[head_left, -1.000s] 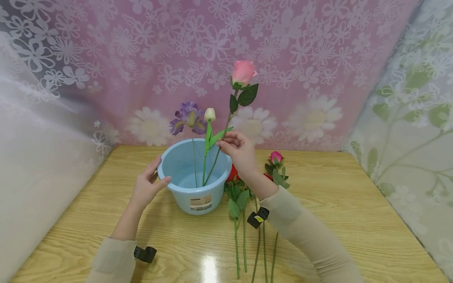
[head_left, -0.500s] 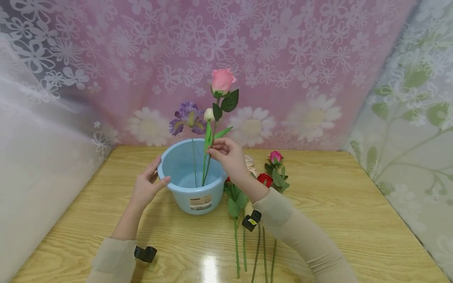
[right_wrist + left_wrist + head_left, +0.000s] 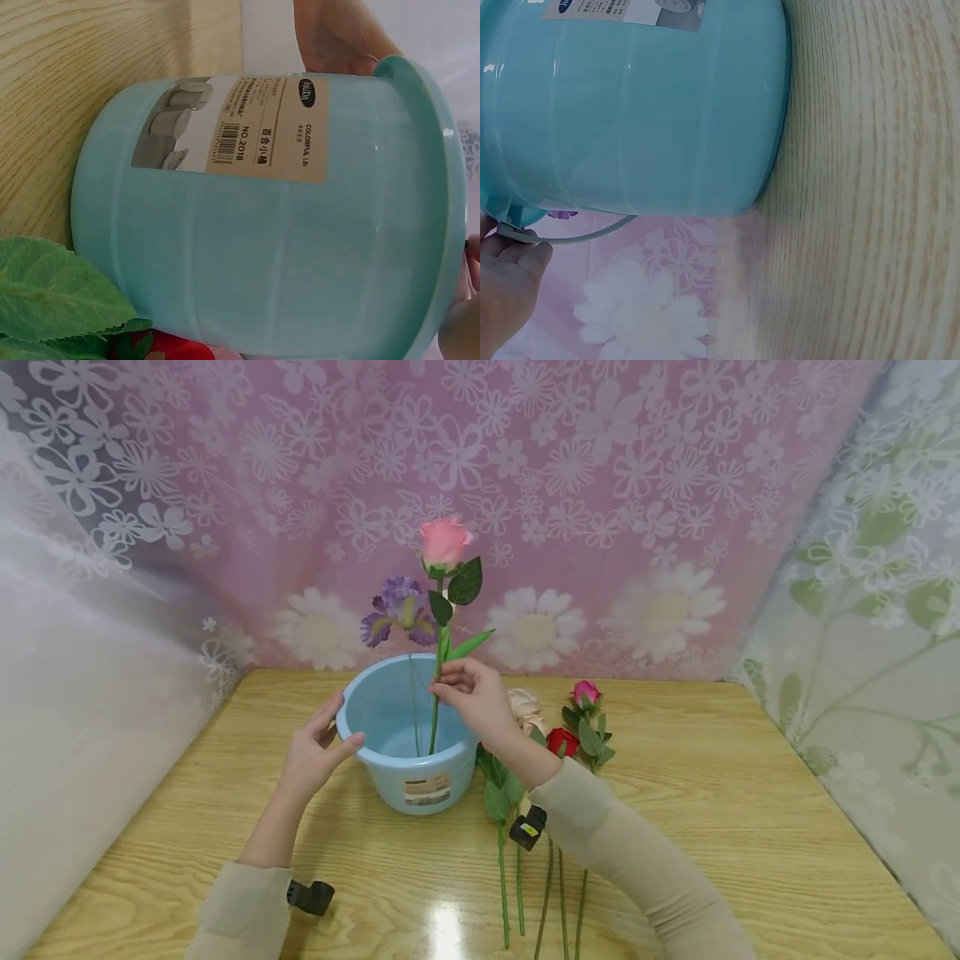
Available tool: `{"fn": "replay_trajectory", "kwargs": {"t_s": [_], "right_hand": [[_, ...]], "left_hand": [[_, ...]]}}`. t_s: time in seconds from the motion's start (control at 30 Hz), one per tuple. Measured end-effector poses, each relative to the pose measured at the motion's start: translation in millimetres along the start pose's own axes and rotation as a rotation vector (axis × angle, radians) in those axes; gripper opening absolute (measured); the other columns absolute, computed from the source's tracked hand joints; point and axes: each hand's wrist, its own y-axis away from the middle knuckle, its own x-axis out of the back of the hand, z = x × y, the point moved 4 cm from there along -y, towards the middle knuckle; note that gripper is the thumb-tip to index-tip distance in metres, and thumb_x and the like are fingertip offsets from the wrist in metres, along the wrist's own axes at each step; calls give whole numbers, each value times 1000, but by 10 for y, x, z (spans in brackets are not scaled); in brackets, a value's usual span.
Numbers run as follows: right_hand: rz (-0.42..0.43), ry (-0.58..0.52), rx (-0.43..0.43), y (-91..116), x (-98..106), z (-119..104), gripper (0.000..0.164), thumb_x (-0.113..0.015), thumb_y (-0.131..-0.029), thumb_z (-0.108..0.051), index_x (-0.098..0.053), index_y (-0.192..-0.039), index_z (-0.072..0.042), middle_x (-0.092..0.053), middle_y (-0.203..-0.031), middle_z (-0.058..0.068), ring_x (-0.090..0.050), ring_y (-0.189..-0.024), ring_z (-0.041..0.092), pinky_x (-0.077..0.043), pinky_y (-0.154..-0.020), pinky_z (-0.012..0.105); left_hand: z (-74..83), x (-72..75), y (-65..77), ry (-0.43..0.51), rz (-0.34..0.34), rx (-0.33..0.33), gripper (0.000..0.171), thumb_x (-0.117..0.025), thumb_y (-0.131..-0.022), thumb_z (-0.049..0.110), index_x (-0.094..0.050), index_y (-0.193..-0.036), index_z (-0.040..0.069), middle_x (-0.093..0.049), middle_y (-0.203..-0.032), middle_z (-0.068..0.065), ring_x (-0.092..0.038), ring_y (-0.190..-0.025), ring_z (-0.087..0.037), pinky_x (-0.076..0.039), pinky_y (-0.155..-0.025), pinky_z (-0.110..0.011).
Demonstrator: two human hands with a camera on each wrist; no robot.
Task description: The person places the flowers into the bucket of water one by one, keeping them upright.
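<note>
A light blue plastic bucket [image 3: 382, 762] stands on the table. My left hand [image 3: 315, 743] grips its left rim, thumb over the edge, by the grey handle [image 3: 577, 238]. With thumb and fingers my right hand [image 3: 474, 697] pinches the stem of a pink rose [image 3: 444, 545] over the bucket's right side. The rose is nearly upright, its lower stem inside the bucket. Behind it stands a white tulip, its bloom mostly hidden, one green leaf [image 3: 471, 645] showing. A purple iris [image 3: 399, 610] leans inside the bucket to the left.
Right of the bucket lie a cream flower [image 3: 523, 706], a red rose [image 3: 562, 742] and a magenta rose [image 3: 586, 694], with several stems reaching toward the front. Green leaves [image 3: 60, 289] lie close to the bucket. A pink floral curtain [image 3: 637, 510] hangs behind the table [image 3: 712, 827].
My right hand has moved left and slightly down, bringing the pink rose from a rightward tilt to nearly upright in front of the tulip. My left hand stays on the rim.
</note>
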Motion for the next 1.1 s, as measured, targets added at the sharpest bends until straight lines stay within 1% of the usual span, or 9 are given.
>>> {"fn": "replay_trajectory", "kwargs": {"t_s": [0.17, 0.23, 0.37, 0.63, 0.83, 1.1], "right_hand": [[-10, 80, -28, -1, -11, 32, 24, -62, -80, 0, -58, -103, 6, -61, -92, 17, -61, -83, 22, -52, -74, 28], [-16, 112, -33, -1, -14, 36, 24, -62, -80, -1, -58, -103, 4, -62, -92, 16, -60, -82, 21, -52, -73, 26], [-23, 154, -44, -7, -19, 42, 23, -63, -80, -2, -59, -102, 2, -62, -90, 13, -60, -80, 20, -52, -71, 26], [-59, 295, -44, -26, -37, 52, 24, -65, -79, -6, -60, -102, 2, -64, -88, 8, -60, -80, 17, -51, -69, 25], [-89, 339, -44, -30, -51, 61, 25, -65, -80, -9, -60, -103, 1, -64, -89, 7, -60, -81, 17, -51, -68, 25], [-115, 379, 4, -33, -75, 55, 21, -64, -80, -7, -60, -99, 1, -63, -90, 8, -60, -82, 18, -51, -68, 24]], "left_hand": [[4, -1, -5, 9, -2, 2, 68, -66, -79, 8, -28, -135, -5, -23, -142, -15, -22, -129, -27, -24, -103, -42], [8, -2, -4, 12, -4, 3, 68, -66, -79, 8, -28, -135, -5, -23, -142, -16, -22, -129, -27, -24, -103, -42], [9, -6, -3, 14, -4, -1, 68, -66, -79, 8, -28, -135, -5, -23, -141, -18, -22, -128, -28, -24, -103, -42], [-3, -7, 3, 12, 0, 8, 68, -65, -79, 8, -29, -135, -3, -24, -142, -12, -23, -128, -26, -25, -103, -40], [4, -7, 8, 16, 0, 8, 67, -65, -80, 8, -29, -135, -2, -24, -142, -12, -22, -129, -26, -24, -103, -40], [10, -8, 8, 16, 0, 3, 66, -64, -80, 7, -29, -135, -2, -25, -142, -10, -22, -129, -25, -24, -103, -39]]}}
